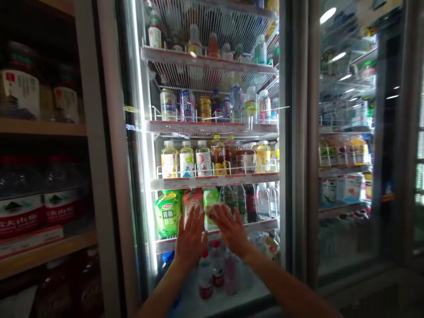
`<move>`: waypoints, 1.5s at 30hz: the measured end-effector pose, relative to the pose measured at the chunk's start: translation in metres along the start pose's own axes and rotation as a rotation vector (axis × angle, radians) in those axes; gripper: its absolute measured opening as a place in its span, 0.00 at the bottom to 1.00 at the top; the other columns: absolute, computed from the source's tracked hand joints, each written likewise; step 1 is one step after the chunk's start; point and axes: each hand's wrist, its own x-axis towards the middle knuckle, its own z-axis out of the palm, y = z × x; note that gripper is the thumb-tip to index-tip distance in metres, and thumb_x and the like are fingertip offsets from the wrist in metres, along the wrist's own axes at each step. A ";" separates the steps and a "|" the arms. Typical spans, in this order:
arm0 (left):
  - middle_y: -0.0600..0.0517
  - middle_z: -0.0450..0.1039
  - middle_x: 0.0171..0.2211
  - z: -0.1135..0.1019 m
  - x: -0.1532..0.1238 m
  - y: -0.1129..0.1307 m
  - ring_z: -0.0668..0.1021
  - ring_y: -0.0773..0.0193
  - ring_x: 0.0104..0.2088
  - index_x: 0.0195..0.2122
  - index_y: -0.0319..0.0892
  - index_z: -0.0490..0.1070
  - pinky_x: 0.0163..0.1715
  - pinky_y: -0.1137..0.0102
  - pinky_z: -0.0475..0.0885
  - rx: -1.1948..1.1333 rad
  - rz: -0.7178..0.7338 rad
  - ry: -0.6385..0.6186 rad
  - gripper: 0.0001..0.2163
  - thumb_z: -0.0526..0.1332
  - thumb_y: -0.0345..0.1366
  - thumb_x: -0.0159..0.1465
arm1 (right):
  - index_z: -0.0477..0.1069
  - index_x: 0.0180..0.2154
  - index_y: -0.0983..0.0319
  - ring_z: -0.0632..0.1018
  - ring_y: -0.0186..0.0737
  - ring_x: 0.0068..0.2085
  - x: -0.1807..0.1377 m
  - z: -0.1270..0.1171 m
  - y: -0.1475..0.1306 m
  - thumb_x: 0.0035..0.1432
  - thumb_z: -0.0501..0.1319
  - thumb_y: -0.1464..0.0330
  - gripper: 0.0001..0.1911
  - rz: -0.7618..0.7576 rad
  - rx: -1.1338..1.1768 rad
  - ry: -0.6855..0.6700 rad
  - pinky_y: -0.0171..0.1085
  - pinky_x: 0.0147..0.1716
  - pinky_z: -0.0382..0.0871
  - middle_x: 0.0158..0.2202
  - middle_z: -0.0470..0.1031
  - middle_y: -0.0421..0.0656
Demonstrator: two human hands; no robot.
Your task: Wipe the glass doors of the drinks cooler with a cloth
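Both my arms reach into an open drinks cooler. My left hand (pixel 190 236) lies with fingers spread against a bottle with a red and white label (pixel 194 199) on the second shelf from the bottom (pixel 261 225). My right hand (pixel 230 229) is stretched flat beside it, fingers out, touching a green-labelled bottle (pixel 212 196). Left of them stands a bright green bottle (pixel 168 213). Neither hand grips anything that I can see.
Upper wire shelves (pixel 212 62) carry cans and bottles. Red-capped bottles (pixel 207 282) stand on the cooler floor below my hands. A closed glass door (pixel 347 145) is to the right. Wooden shelves (pixel 43 128) with large water bottles (pixel 20 198) are at the left.
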 end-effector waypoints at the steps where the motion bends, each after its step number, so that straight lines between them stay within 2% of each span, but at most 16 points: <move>1: 0.41 0.57 0.61 -0.002 -0.003 -0.003 0.49 0.57 0.65 0.59 0.35 0.58 0.63 0.55 0.42 0.010 -0.002 -0.005 0.24 0.52 0.33 0.61 | 0.52 0.62 0.53 0.49 0.42 0.66 0.003 -0.001 -0.003 0.59 0.50 0.72 0.30 -0.080 0.011 -0.030 0.51 0.63 0.35 0.64 0.55 0.40; 2: 0.41 0.57 0.61 -0.004 -0.006 -0.006 0.49 0.57 0.65 0.59 0.35 0.57 0.63 0.55 0.43 0.020 -0.001 -0.008 0.24 0.52 0.33 0.61 | 0.53 0.62 0.54 0.48 0.41 0.66 0.007 -0.001 -0.005 0.59 0.50 0.71 0.29 -0.070 0.005 -0.022 0.51 0.63 0.35 0.64 0.56 0.41; 6: 0.40 0.55 0.62 -0.014 -0.019 -0.021 0.47 0.55 0.66 0.59 0.35 0.56 0.63 0.54 0.45 0.069 0.008 -0.021 0.24 0.52 0.32 0.61 | 0.54 0.62 0.62 0.45 0.46 0.67 0.014 0.001 -0.016 0.59 0.50 0.72 0.28 0.312 -0.058 0.144 0.53 0.62 0.39 0.64 0.53 0.50; 7: 0.39 0.55 0.62 -0.017 -0.022 -0.025 0.47 0.55 0.66 0.60 0.35 0.56 0.62 0.54 0.45 0.078 0.003 -0.026 0.24 0.52 0.33 0.62 | 0.54 0.62 0.61 0.45 0.46 0.67 0.011 0.002 -0.022 0.59 0.50 0.72 0.28 0.286 -0.051 0.131 0.53 0.62 0.39 0.65 0.53 0.49; 10: 0.39 0.53 0.62 -0.023 -0.034 -0.035 0.47 0.55 0.66 0.61 0.36 0.53 0.62 0.54 0.46 0.094 -0.037 -0.053 0.25 0.52 0.33 0.62 | 0.55 0.61 0.54 0.48 0.42 0.67 -0.008 0.006 -0.037 0.59 0.51 0.72 0.28 -0.025 0.009 -0.025 0.50 0.63 0.35 0.64 0.56 0.41; 12: 0.41 0.53 0.63 -0.027 -0.042 -0.042 0.48 0.56 0.65 0.62 0.38 0.50 0.62 0.54 0.46 0.092 -0.069 -0.063 0.27 0.52 0.33 0.62 | 0.53 0.62 0.53 0.50 0.42 0.66 -0.021 0.007 -0.029 0.59 0.51 0.72 0.29 -0.026 0.007 -0.043 0.51 0.63 0.35 0.64 0.56 0.41; 16: 0.41 0.51 0.63 -0.032 -0.058 -0.045 0.48 0.56 0.65 0.64 0.39 0.44 0.62 0.54 0.46 0.090 -0.115 -0.064 0.29 0.51 0.33 0.63 | 0.46 0.64 0.59 0.54 0.51 0.65 -0.031 0.006 0.004 0.60 0.49 0.72 0.31 0.457 -0.119 0.161 0.55 0.58 0.49 0.65 0.51 0.52; 18: 0.41 0.51 0.63 -0.031 -0.062 -0.039 0.48 0.57 0.65 0.64 0.38 0.43 0.62 0.54 0.46 0.090 -0.111 -0.071 0.29 0.51 0.33 0.62 | 0.45 0.64 0.61 0.53 0.52 0.65 -0.033 0.005 0.002 0.60 0.48 0.73 0.32 0.549 -0.145 0.187 0.54 0.56 0.52 0.65 0.49 0.54; 22: 0.40 0.51 0.63 -0.024 -0.066 -0.023 0.47 0.56 0.66 0.64 0.37 0.44 0.62 0.54 0.47 0.080 -0.104 -0.087 0.29 0.51 0.33 0.62 | 0.52 0.62 0.51 0.56 0.45 0.64 -0.041 0.003 -0.019 0.59 0.49 0.73 0.30 0.205 -0.023 -0.019 0.52 0.60 0.46 0.64 0.56 0.44; 23: 0.39 0.51 0.63 -0.023 -0.067 -0.020 0.47 0.56 0.66 0.64 0.36 0.44 0.62 0.54 0.47 0.078 -0.112 -0.092 0.29 0.51 0.33 0.62 | 0.53 0.61 0.50 0.57 0.45 0.64 -0.044 0.003 -0.017 0.59 0.49 0.73 0.29 0.200 -0.019 -0.035 0.52 0.60 0.46 0.63 0.57 0.44; 27: 0.40 0.50 0.64 -0.021 -0.071 -0.019 0.48 0.55 0.65 0.64 0.38 0.43 0.62 0.52 0.48 0.054 -0.131 -0.093 0.29 0.51 0.33 0.62 | 0.53 0.62 0.62 0.59 0.53 0.62 -0.063 0.002 0.020 0.62 0.46 0.69 0.26 0.719 -0.155 0.105 0.56 0.54 0.55 0.63 0.54 0.56; 29: 0.40 0.48 0.64 -0.020 -0.073 -0.017 0.48 0.54 0.65 0.65 0.39 0.41 0.61 0.51 0.49 0.028 -0.156 -0.092 0.30 0.51 0.34 0.62 | 0.53 0.62 0.65 0.59 0.54 0.62 -0.077 0.000 0.034 0.62 0.44 0.68 0.26 0.832 -0.173 0.141 0.54 0.51 0.58 0.63 0.54 0.59; 34: 0.39 0.42 0.65 -0.012 -0.072 -0.006 0.48 0.51 0.65 0.65 0.38 0.38 0.61 0.50 0.51 -0.033 -0.253 -0.108 0.32 0.52 0.35 0.62 | 0.61 0.58 0.55 0.62 0.44 0.61 -0.103 -0.010 0.048 0.61 0.46 0.69 0.24 0.601 -0.099 -0.017 0.47 0.56 0.57 0.59 0.63 0.47; 39: 0.40 0.41 0.66 -0.009 -0.070 -0.001 0.47 0.50 0.65 0.65 0.40 0.34 0.60 0.49 0.51 -0.027 -0.242 -0.094 0.33 0.51 0.34 0.62 | 0.42 0.65 0.66 0.54 0.53 0.64 -0.094 -0.007 0.041 0.61 0.42 0.72 0.30 0.761 -0.202 0.145 0.55 0.53 0.56 0.64 0.49 0.59; 43: 0.39 0.42 0.65 -0.013 -0.070 -0.004 0.48 0.50 0.65 0.65 0.39 0.33 0.60 0.49 0.52 0.013 -0.234 -0.118 0.34 0.52 0.34 0.62 | 0.50 0.63 0.52 0.57 0.46 0.63 -0.085 0.004 -0.004 0.60 0.48 0.72 0.30 0.399 -0.052 -0.008 0.50 0.59 0.51 0.64 0.55 0.46; 45: 0.40 0.44 0.65 -0.017 -0.072 -0.008 0.49 0.51 0.65 0.65 0.40 0.33 0.61 0.49 0.50 0.016 -0.222 -0.146 0.34 0.52 0.34 0.62 | 0.49 0.63 0.51 0.58 0.47 0.63 -0.079 0.005 -0.010 0.60 0.49 0.73 0.30 0.326 -0.018 -0.024 0.53 0.60 0.47 0.64 0.54 0.46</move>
